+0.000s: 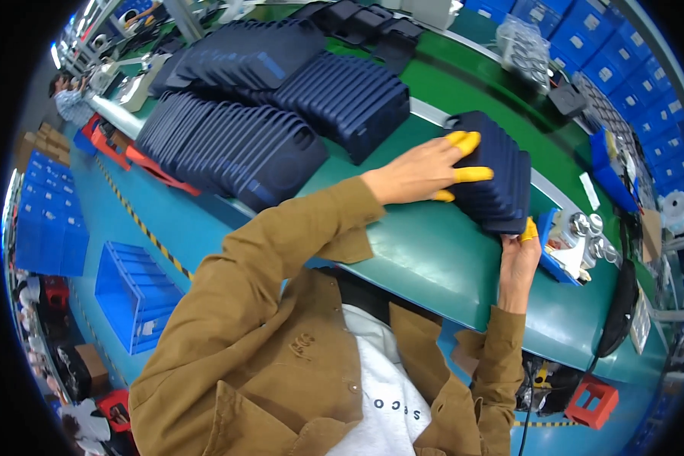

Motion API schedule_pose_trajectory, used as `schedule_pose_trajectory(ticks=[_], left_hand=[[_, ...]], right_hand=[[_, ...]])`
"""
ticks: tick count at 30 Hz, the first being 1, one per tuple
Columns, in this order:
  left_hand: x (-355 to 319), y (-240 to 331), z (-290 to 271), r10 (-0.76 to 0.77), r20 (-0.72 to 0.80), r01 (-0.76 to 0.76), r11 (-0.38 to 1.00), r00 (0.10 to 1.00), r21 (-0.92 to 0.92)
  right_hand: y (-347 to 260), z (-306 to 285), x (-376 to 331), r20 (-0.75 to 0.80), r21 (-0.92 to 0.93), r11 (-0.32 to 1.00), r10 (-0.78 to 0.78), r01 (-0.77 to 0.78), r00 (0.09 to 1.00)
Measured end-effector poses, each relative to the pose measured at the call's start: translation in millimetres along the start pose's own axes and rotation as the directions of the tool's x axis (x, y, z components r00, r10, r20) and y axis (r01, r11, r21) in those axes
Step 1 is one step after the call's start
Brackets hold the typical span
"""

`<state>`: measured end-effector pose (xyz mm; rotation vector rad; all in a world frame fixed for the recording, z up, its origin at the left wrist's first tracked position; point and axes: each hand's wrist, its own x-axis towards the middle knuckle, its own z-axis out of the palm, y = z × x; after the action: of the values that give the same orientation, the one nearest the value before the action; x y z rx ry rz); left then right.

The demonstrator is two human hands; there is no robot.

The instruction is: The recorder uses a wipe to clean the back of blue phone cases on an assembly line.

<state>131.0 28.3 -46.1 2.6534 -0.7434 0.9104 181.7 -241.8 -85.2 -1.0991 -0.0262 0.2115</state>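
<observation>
A small row of dark navy plastic housings, pressed close together, stands on the green worktable in front of me. My left hand, with yellow finger covers, grips the row along its left side, index and middle fingers spread over the edges. At the row's near end, my right hand holds the lower corner, a yellow-covered finger against its side and the other fingers partly hidden beneath. Just right of that hand is a blue parts bin with round metallic pieces and white items.
Long rows of similar dark housings fill the table's left part. A green conveyor belt runs behind. Blue bins line the far right; a blue crate and a red stool are on the floor. A person is at far left.
</observation>
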Motion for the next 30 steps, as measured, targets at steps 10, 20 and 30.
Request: schedule_pose_trajectory(ticks=[10, 20, 30], left_hand=[[-31.8, 14.9, -2.6, -0.495, -0.005, 0.463, 0.816, 0.869, -0.345], [-30.5, 25.6, -11.5, -0.555, -0.028, 0.529, 0.806, 0.831, -0.266], [-43.2, 32.2, -42.1, -0.573, -0.303, 0.600, 0.800, 0.762, -0.003]], right_hand=[[-7.1, 8.8, -45.7, -0.210, -0.259, 0.962, -0.143, 0.086, 0.967], [-46.5, 14.4, -76.0, -0.099, -0.585, 0.779, -0.343, 0.224, 0.934], [-125.1, -12.8, 28.5, 0.156, -0.984, -0.059, -0.735, 0.167, 0.660]])
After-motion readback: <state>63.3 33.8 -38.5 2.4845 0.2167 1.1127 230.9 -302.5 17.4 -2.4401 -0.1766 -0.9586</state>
